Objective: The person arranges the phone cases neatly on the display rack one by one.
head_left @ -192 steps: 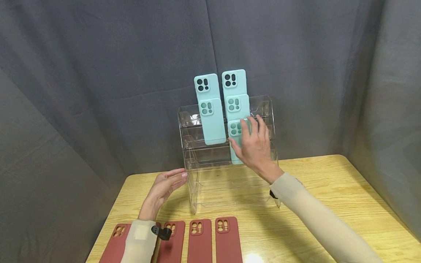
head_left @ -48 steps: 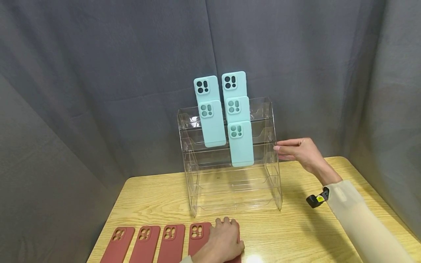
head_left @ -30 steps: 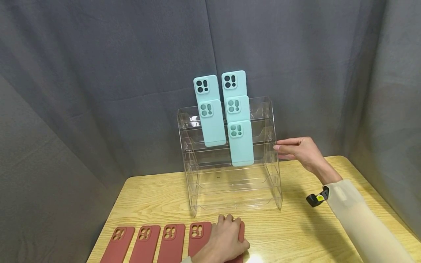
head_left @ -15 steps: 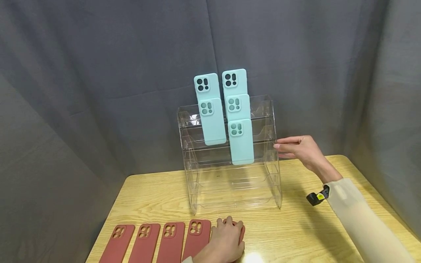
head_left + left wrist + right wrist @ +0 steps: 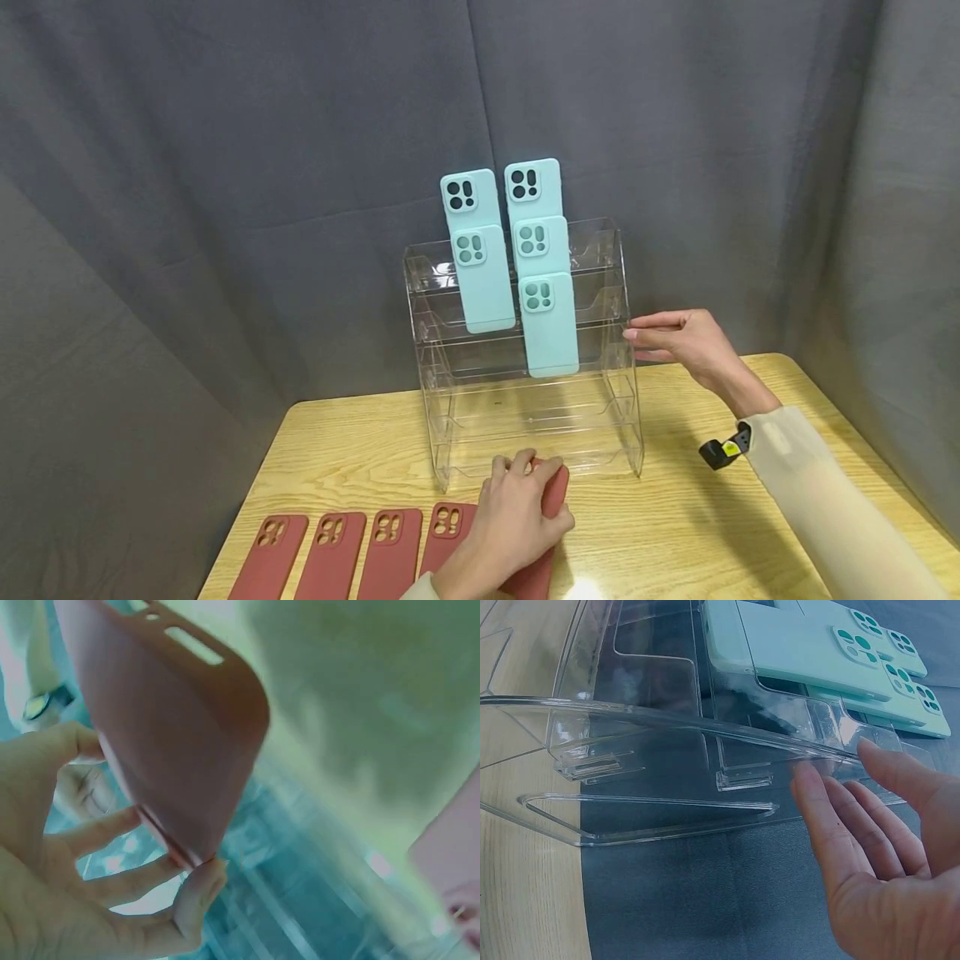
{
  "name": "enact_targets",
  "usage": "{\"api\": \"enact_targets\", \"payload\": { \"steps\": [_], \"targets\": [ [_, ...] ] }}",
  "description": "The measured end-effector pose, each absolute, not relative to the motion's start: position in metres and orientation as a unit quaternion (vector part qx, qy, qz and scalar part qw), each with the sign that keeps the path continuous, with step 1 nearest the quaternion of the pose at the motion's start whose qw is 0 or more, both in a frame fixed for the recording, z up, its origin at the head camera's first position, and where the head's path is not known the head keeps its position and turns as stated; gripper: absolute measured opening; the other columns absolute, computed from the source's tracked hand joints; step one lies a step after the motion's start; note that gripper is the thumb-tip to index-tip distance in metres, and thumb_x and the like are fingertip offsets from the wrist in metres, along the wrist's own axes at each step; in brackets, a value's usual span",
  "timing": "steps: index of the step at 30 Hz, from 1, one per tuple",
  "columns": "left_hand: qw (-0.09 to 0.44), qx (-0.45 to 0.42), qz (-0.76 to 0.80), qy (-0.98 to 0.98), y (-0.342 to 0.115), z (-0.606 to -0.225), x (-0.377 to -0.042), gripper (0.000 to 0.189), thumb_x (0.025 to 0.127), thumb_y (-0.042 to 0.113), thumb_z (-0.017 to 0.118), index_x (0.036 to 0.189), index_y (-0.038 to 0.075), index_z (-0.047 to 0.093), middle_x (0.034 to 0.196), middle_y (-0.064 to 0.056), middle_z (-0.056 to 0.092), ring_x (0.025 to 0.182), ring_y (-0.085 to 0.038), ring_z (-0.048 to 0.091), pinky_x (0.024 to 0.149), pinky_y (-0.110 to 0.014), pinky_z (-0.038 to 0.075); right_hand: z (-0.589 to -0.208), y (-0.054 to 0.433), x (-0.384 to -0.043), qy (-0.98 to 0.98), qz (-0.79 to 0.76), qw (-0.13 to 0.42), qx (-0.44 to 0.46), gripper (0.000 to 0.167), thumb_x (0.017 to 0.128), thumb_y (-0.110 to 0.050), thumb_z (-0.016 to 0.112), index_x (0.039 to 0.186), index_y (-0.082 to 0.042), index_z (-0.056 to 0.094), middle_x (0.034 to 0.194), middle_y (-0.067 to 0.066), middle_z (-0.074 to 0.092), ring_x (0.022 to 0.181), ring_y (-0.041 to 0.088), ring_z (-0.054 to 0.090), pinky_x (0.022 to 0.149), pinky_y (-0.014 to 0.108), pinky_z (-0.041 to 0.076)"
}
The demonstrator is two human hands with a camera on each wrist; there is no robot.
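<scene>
At bottom centre of the head view, the left hand (image 5: 517, 517) pinches a red phone case (image 5: 536, 575), long axis pointing up toward the clear rack (image 5: 487, 358); centre right, farther from the case, the right hand (image 5: 690, 342) pinches the rack's edge.

A: Way into the clear rack (image 5: 468, 358)?
B: Bottom tiers free. Third tier: lowest pale-blue case (image 5: 551, 337) right of middle, room both sides. Upper two: the other pale-blue cases (image 5: 487, 287) block the middle, ends open.
A: Flanks?
B: Left open; curtain (image 5: 337, 167) bars the rear. Right: right fingers (image 5: 663, 321) pinch the edge, sleeve (image 5: 821, 492) slants over the table (image 5: 675, 533).
A: Front?
B: Left fingers (image 5: 521, 463) and gripped red case (image 5: 536, 575) obstruct; table passable to their right. Near left: four flat red cases (image 5: 327, 562), narrow gaps between.
</scene>
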State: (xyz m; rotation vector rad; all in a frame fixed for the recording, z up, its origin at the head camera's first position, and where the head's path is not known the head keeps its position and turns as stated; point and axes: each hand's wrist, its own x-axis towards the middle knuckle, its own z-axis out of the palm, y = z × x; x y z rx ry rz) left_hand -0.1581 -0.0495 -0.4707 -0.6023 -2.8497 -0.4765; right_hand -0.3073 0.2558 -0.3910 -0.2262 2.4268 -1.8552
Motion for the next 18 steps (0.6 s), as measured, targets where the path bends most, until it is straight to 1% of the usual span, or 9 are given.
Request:
{"api": "enact_targets", "payload": {
  "steps": [4,7,11,14,18],
  "targets": [
    [0.190,-0.193,-0.179,-0.946,-0.052,-0.448,-0.168,0.051,0.082,0.034,0.073,0.133,0.028,0.071,0.133,-0.009,0.068,0.107,-0.031,0.062,0.065,-0.034,0.054,-0.391,0.256,-0.307,0.792,-0.605,0.038,-0.074,0.061,0.095,-0.032,0.081,0.140,0.005,0.063,0.116,-0.006,0.078,0.100,0.016,0.080,0.090,0.031,0.066],
    [0.241,-0.187,-0.189,-0.934,-0.054,-0.433,-0.177,0.052,0.083,0.033,0.075,0.134,0.026,0.070,0.133,-0.012,0.068,0.108,-0.033,0.062,0.069,-0.037,0.057,-0.391,0.256,-0.306,0.790,-0.607,0.040,-0.074,0.061,0.095,-0.032,0.081,0.140,0.005,0.063,0.115,-0.006,0.078,0.099,0.015,0.080,0.090,0.030,0.066],
    [0.280,-0.182,-0.192,-0.923,-0.058,-0.417,-0.188,0.054,0.086,0.032,0.077,0.138,0.022,0.069,0.136,-0.016,0.066,0.114,-0.037,0.063,0.078,-0.044,0.064,-0.390,0.255,-0.306,0.787,-0.611,0.042,-0.075,0.061,0.095,-0.031,0.081,0.140,0.006,0.062,0.113,-0.008,0.078,0.099,0.015,0.080,0.090,0.029,0.066],
    [0.299,-0.177,-0.183,-0.920,-0.060,-0.407,-0.196,0.054,0.088,0.032,0.076,0.140,0.021,0.068,0.139,-0.016,0.064,0.120,-0.036,0.062,0.085,-0.047,0.065,-0.390,0.255,-0.305,0.786,-0.612,0.041,-0.076,0.061,0.095,-0.031,0.081,0.140,0.006,0.062,0.111,-0.010,0.078,0.100,0.015,0.080,0.089,0.029,0.066],
    [0.330,-0.169,-0.168,-0.914,-0.062,-0.396,-0.208,0.054,0.088,0.032,0.075,0.140,0.021,0.068,0.140,-0.017,0.064,0.121,-0.036,0.061,0.090,-0.049,0.064,-0.389,0.255,-0.304,0.786,-0.612,0.039,-0.076,0.061,0.095,-0.031,0.081,0.139,0.007,0.062,0.108,-0.011,0.078,0.100,0.016,0.080,0.088,0.028,0.066]
  ]
}}
